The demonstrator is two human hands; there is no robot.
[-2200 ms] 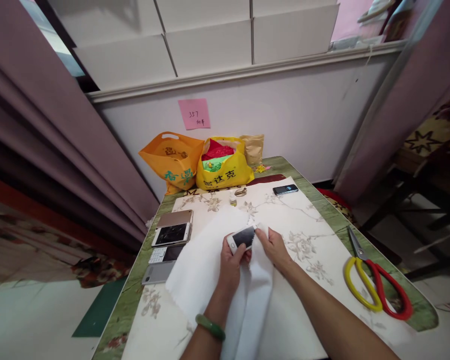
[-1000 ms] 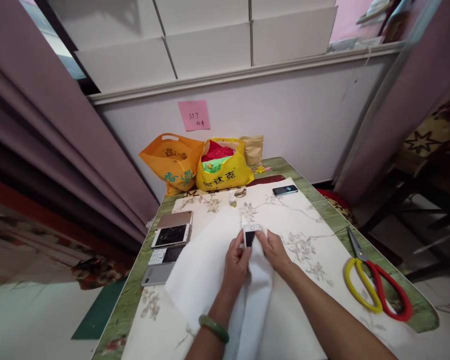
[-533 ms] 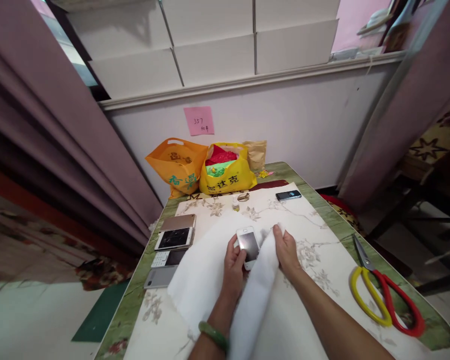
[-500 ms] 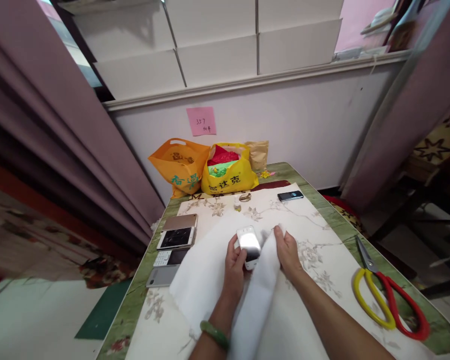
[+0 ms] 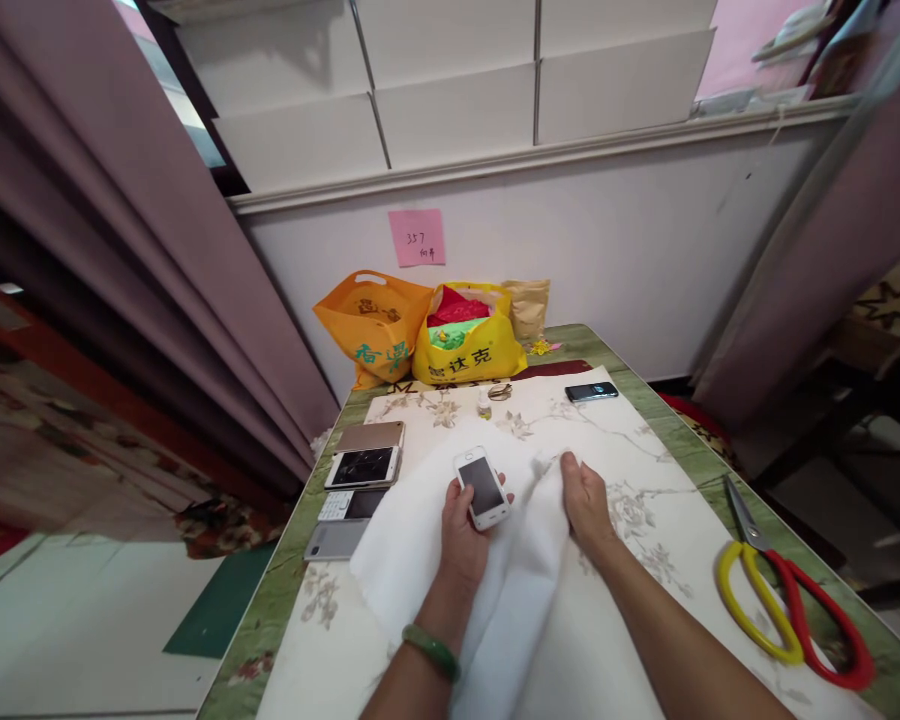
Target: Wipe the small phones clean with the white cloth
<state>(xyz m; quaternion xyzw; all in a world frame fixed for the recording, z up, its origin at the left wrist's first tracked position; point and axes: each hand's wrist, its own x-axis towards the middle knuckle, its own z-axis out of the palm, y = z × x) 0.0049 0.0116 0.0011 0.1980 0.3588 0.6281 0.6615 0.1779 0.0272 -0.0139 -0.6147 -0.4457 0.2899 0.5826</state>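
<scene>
A white smartphone [image 5: 483, 488] with a dark screen rests in my left hand [image 5: 461, 530], thumb along its side and fingertips curled round the far edge. A green bangle circles that wrist. My right hand [image 5: 586, 505] pinches the edge of a white cloth [image 5: 531, 570], which is lifted and folded over just right of the phone. The rest of the cloth spreads flat on the table under my left hand. To the left lie a gold phone [image 5: 371, 436], a white phone with a dark screen [image 5: 361, 467], a keypad phone [image 5: 336, 505] and a grey phone [image 5: 334, 541].
Large scissors [image 5: 787, 590] with yellow and red handles lie at the right edge. A black phone [image 5: 592, 392], a small bottle [image 5: 484, 405], an orange bag [image 5: 375, 325], a filled yellow bag [image 5: 469, 362] and a brown pouch [image 5: 527, 308] sit farther back. A floral cover [image 5: 630, 510] lies on the table.
My left hand has turned the phone and moved it slightly left, away from the cloth fold. My right hand keeps hold of the cloth. The whole view has shifted a little.
</scene>
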